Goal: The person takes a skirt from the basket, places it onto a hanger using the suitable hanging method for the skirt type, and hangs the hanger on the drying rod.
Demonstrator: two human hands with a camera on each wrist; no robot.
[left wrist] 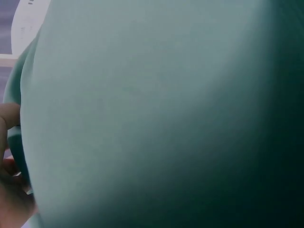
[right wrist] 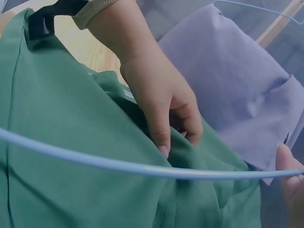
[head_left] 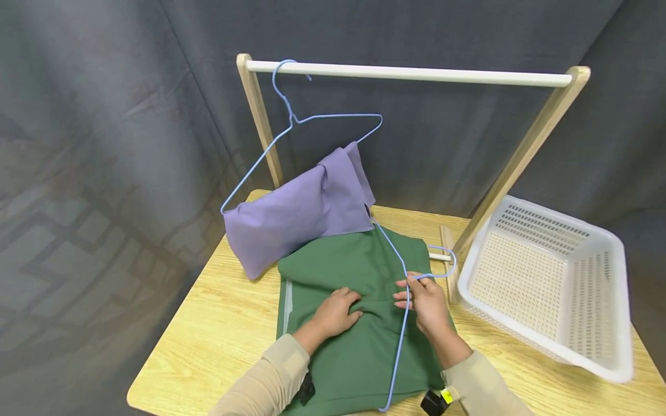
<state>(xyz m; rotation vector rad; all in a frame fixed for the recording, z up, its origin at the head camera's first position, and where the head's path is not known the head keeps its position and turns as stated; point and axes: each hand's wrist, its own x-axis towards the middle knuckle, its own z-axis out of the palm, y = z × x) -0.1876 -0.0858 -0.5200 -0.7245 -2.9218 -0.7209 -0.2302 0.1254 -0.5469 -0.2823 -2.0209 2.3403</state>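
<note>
A green garment point(head_left: 359, 364) lies spread over the table, its exact kind unclear. My left hand point(head_left: 333, 315) is on its middle; in the right wrist view the thumb and fingers pinch a fold of the cloth. On the right, my right hand point(head_left: 432, 309) grips a blue wire hanger point(head_left: 399, 346) near the base of its hook. This hanger lies crosswise above the green cloth, hook pointing right. The left wrist view is mostly filled by blurred green cloth, with some fingers point(left wrist: 9, 116) at its left edge.
Behind stands a wooden rack with a white bar point(head_left: 406, 73). Another blue hanger point(head_left: 255, 167) hangs at its left end, with a purple cloth point(head_left: 296, 208) draped on it and touching the table. A white plastic basket point(head_left: 520, 277) sits at the right, beside the rack's leg.
</note>
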